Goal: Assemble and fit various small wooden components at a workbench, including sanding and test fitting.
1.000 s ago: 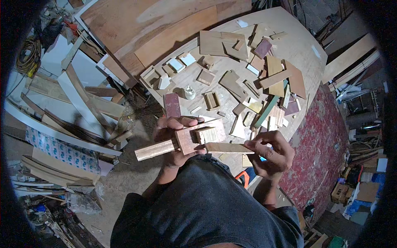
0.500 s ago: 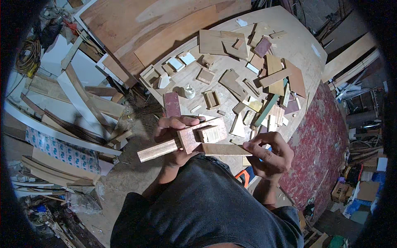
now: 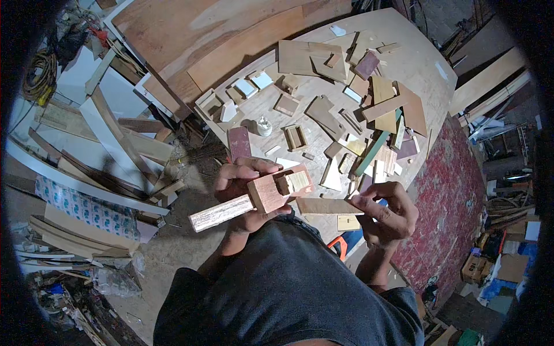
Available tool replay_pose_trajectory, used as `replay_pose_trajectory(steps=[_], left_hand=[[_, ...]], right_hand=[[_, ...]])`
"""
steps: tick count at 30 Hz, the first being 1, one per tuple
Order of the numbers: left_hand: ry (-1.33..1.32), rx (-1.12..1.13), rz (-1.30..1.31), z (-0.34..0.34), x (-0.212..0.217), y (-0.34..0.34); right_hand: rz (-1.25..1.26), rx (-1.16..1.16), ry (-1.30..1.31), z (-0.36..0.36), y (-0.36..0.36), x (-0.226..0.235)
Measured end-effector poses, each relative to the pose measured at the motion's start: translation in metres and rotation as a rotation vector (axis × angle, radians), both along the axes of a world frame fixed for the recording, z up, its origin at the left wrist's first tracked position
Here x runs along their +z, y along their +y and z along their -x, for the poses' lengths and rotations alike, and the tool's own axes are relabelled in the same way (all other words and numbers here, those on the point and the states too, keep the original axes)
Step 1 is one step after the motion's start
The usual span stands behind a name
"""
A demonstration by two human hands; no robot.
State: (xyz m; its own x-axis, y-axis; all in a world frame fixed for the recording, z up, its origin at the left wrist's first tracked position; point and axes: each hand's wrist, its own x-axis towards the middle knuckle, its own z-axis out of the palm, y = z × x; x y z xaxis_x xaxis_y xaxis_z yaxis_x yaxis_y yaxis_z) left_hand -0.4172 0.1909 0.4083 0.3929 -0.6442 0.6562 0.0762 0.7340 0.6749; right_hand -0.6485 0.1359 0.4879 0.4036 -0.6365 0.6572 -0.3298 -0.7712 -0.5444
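Note:
My left hand (image 3: pixel 232 177) is wrapped round a small wooden assembly, held up in front of my chest. Its reddish-brown block (image 3: pixel 268 195) has a rough-faced wooden stick (image 3: pixel 222 212) jutting out to the left and a paler wood piece (image 3: pixel 298 181) set at its right side. Between thumb and fingers, my right hand (image 3: pixel 388 214) pinches one end of a thin, flat wooden strip (image 3: pixel 329 206). The strip's free end points at the block, with a small gap showing between them. My palm hides part of the assembly.
Beyond my hands, a pale worktable (image 3: pixel 412 63) carries many wood offcuts, small open wooden boxes (image 3: pixel 296 138) and a clear glass jar (image 3: pixel 264 126). An orange-handled tool (image 3: pixel 339 248) lies by the near edge. Curved boards (image 3: pixel 109 127) are stacked at the left.
My right hand has drawn the strip a little to the right, away from the block. My left hand has tilted the assembly slightly, showing more of the block's side.

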Motion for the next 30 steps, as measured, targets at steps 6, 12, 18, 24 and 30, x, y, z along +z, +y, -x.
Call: replay_pose_trajectory(steps=[6, 12, 18, 24, 30], left_hand=[[-0.146, 0.034, 0.048, -0.004, 0.005, -0.005], [-0.142, 0.006, 0.037, -0.005, -0.001, -0.005], [-0.121, 0.01, -0.102, -0.002, 0.0, -0.003], [-0.075, -0.02, 0.044, -0.003, -0.003, -0.01], [-0.207, 0.005, -0.116, -0.007, 0.0, -0.005]], right_hand=[[-0.015, 0.12, 0.014, -0.001, -0.009, -0.008], [-0.131, 0.154, -0.036, 0.005, -0.017, -0.015], [-0.112, 0.18, -0.052, 0.008, -0.02, -0.013], [-0.105, 0.177, -0.024, 0.001, -0.019, -0.016], [-0.196, 0.185, -0.045, 0.005, -0.021, -0.017]])
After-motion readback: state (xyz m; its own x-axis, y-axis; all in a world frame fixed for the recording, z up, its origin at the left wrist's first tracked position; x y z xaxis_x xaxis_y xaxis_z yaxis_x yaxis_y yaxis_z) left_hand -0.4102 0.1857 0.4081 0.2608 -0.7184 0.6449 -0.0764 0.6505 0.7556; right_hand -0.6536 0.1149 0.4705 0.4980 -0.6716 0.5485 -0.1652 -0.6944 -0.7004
